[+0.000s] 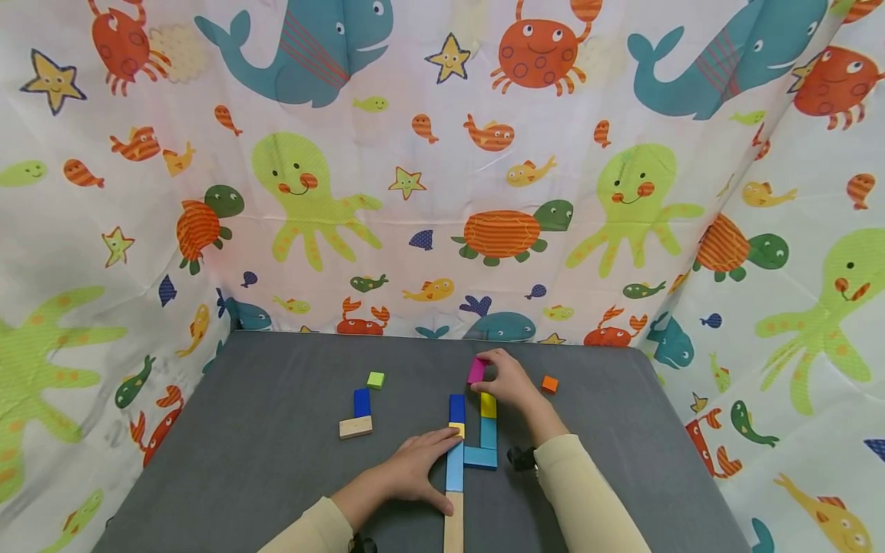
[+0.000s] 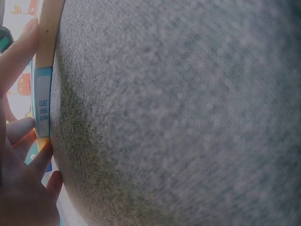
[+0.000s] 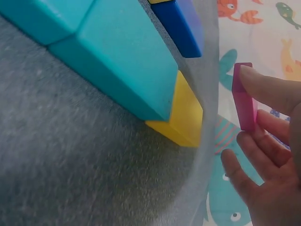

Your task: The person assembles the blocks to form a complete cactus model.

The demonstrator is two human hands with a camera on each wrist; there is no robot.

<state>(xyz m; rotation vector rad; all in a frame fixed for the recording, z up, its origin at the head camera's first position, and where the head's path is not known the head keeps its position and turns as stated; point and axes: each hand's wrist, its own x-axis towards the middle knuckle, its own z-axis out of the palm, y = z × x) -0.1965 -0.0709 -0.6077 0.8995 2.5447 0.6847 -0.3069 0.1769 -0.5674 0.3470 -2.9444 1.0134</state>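
My right hand (image 1: 508,380) pinches a magenta block (image 1: 476,371) between thumb and fingers, just beyond a yellow block (image 1: 488,405). That yellow block ends a short column with an upright blue-teal block (image 1: 488,432); a crosswise teal block (image 1: 480,458) links it to a longer column. The longer column runs from a wooden block (image 1: 453,526) through a light blue block (image 1: 454,468) and a small yellow block (image 1: 457,428) to a dark blue block (image 1: 457,408). Along its left side lies my left hand (image 1: 415,467), fingers extended, thumb at the wooden block and fingertips at the small yellow one.
Left of the columns are a green block (image 1: 376,380), another dark blue block (image 1: 362,402) and a short wooden block (image 1: 356,428) on the grey table (image 1: 276,445). An orange block (image 1: 549,384) lies beyond my right wrist. A sea-animal curtain (image 1: 415,253) hangs behind the table.
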